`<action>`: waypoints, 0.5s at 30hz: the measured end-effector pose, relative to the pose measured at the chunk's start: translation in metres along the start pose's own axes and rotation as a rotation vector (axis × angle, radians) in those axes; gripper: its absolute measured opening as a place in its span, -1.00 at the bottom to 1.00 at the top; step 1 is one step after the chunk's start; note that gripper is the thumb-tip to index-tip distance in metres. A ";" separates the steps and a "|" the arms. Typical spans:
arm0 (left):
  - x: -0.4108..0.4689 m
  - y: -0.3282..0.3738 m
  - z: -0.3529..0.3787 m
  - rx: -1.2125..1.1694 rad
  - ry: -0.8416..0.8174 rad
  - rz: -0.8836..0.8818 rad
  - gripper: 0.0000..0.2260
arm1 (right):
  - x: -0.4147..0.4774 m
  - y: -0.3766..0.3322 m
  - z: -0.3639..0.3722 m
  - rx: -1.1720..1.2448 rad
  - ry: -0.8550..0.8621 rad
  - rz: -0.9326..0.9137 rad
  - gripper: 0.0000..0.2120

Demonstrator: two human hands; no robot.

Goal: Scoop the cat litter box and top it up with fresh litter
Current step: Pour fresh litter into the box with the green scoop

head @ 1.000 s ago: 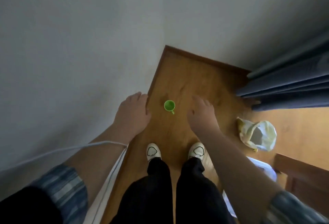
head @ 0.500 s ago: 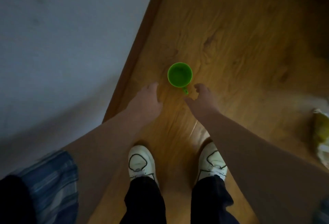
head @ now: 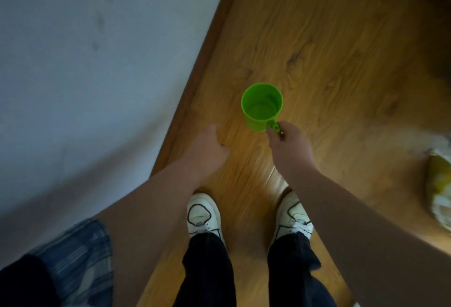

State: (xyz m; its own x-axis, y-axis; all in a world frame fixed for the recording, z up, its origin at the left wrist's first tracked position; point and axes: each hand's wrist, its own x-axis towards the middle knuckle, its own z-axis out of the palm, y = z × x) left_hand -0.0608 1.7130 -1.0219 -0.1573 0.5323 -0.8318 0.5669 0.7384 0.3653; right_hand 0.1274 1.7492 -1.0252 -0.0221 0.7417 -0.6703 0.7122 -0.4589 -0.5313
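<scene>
A bright green plastic cup (head: 261, 106) with a small handle is upright over the wooden floor (head: 329, 50), empty inside. My right hand (head: 289, 145) is pinched on its handle from the near side. My left hand (head: 207, 150) hangs to the left of the cup, apart from it, fingers loosely curled and holding nothing. No litter box shows in the view.
A grey wall (head: 85, 62) with a brown skirting board runs along the left. A yellow-and-white plastic bag (head: 439, 184) lies at the right edge. My two white shoes (head: 203, 214) stand on the floor below the hands.
The view has dropped closer to the floor. My right hand reached the cup and closed on its handle; my left hand stayed beside it.
</scene>
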 end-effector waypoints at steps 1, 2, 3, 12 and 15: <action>-0.014 0.009 -0.010 -0.044 0.008 -0.005 -0.56 | -0.019 -0.013 -0.018 -0.005 -0.002 -0.027 -0.82; -0.031 0.019 -0.022 -0.083 0.021 -0.009 -0.59 | -0.039 -0.027 -0.038 -0.016 0.001 -0.058 -0.83; -0.050 0.032 -0.036 -0.114 0.035 -0.005 -0.59 | -0.059 -0.044 -0.059 -0.032 0.006 -0.089 -0.84; -0.303 0.179 -0.189 -0.307 -0.005 0.325 -0.51 | -0.293 -0.222 -0.255 0.066 0.040 -0.191 -0.91; -0.403 0.222 -0.227 -0.296 -0.013 0.460 -0.53 | -0.378 -0.275 -0.309 0.087 0.114 -0.246 -0.90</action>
State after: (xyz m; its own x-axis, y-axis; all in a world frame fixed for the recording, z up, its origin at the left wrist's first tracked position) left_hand -0.0551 1.7567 -0.5111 0.0641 0.8240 -0.5630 0.3224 0.5168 0.7931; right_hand 0.1566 1.7459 -0.4656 -0.1042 0.8842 -0.4553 0.6325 -0.2944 -0.7164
